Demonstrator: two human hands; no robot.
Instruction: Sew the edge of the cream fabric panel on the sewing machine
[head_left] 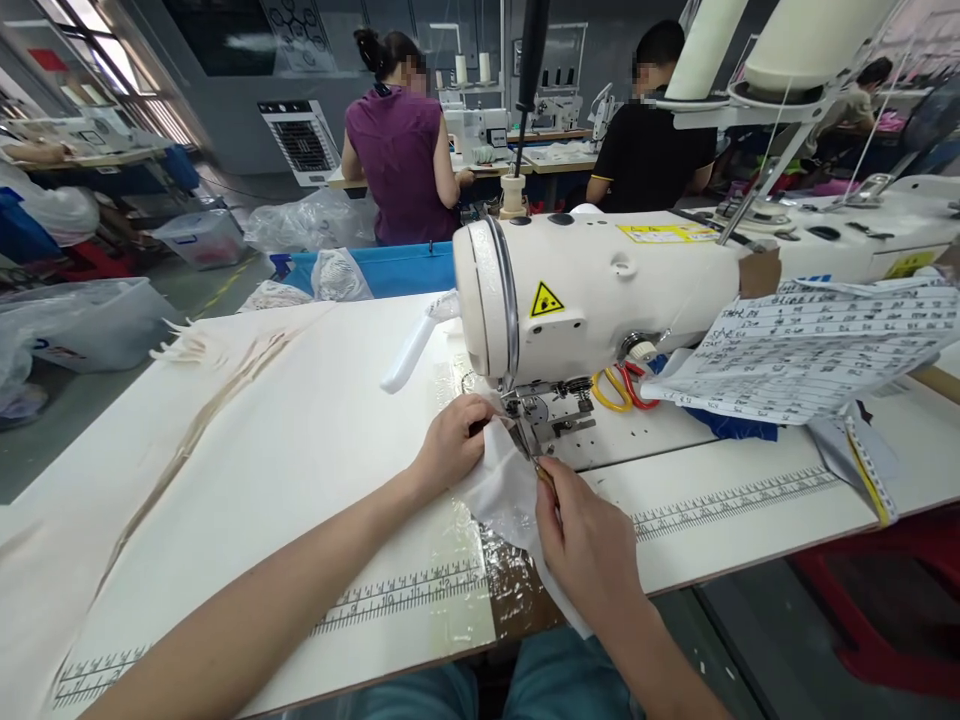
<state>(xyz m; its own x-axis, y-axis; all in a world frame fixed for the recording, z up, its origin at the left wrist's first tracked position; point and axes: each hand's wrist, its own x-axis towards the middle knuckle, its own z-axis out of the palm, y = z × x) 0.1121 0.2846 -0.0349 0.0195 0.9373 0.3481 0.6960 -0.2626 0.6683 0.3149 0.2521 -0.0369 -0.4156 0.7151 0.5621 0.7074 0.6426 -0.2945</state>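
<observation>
My left hand (451,445) is closed on the edge of a white piece of fabric (504,490), just left of the presser foot. The fabric hangs down over the table's front edge. In my right hand (589,525), closed fingers grip a pair of thread snips (529,446), whose metal blades reach up beside the needle area. Their handle is mostly hidden by my fingers. Both hands work right in front of the head of a white sewing machine (577,290). The fabric edge at the needle is too small to make out.
Red-and-yellow scissors (626,388) lie behind the needle plate. A written paper sheet (817,345) leans at the right, near a measuring tape (870,470). Pale fabric strips (187,445) lie on the left of the table (337,400). Co-workers sit at machines beyond.
</observation>
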